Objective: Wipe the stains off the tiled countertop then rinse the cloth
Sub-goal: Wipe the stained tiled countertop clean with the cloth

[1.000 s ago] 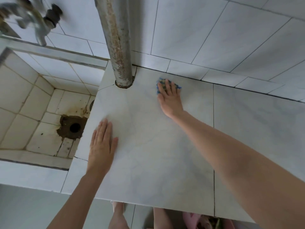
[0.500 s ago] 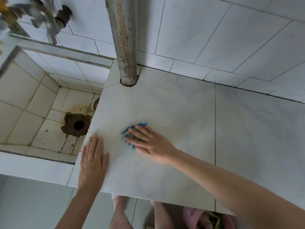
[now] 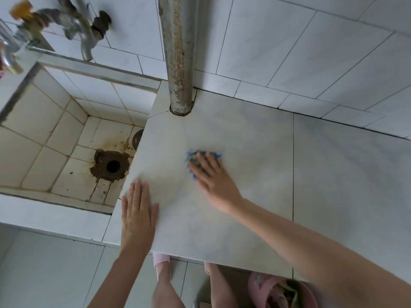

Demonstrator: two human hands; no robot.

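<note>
On the countertop (image 3: pixel 255 218), right hand (image 3: pixel 213 181) flat on cloth (image 3: pixel 195 158).

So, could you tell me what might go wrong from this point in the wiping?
1. The right hand only presses flat on the small blue cloth; a fast stroke could leave it behind.
2. The cloth sits near the countertop edge beside the sink, so a stroke left could push it into the basin by the stained drain.
3. The left hand braces at the front corner and could slip off if the tile is wet.
</note>
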